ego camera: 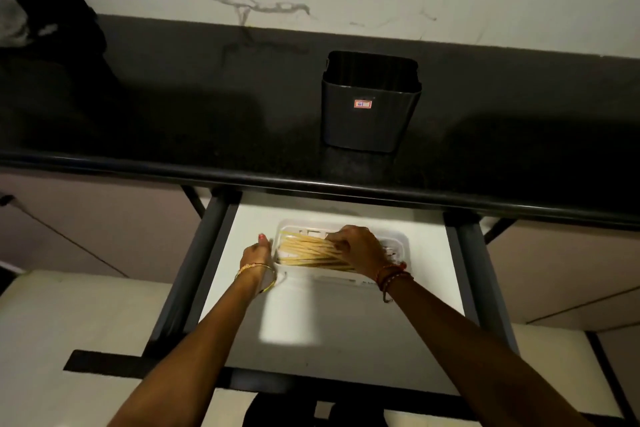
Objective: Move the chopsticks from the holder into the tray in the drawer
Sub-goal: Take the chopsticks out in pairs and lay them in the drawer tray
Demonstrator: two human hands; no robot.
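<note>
The holder (pixel 370 104) bears a small red-bordered sticker (pixel 362 104), unreadable.

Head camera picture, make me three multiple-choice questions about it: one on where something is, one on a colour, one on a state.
1. Where do the chopsticks lie?
A. In the white tray inside the drawer
B. On the countertop
C. Standing in the holder

2. What colour is the holder on the countertop?
A. White
B. Dark grey to black
C. Red

3. What is the right hand doing?
A. Hanging idle beside the drawer
B. Gripping the holder
C. Resting on the chopsticks, fingers curled over them

Answers:
1. A, the pale sticks lie flat within the tray's rim, in the open drawer.
2. B, its walls are dark, with only a small red and white sticker on the front.
3. C, its fingers bend over the bundle, while the left hand touches the tray's left end.
</note>
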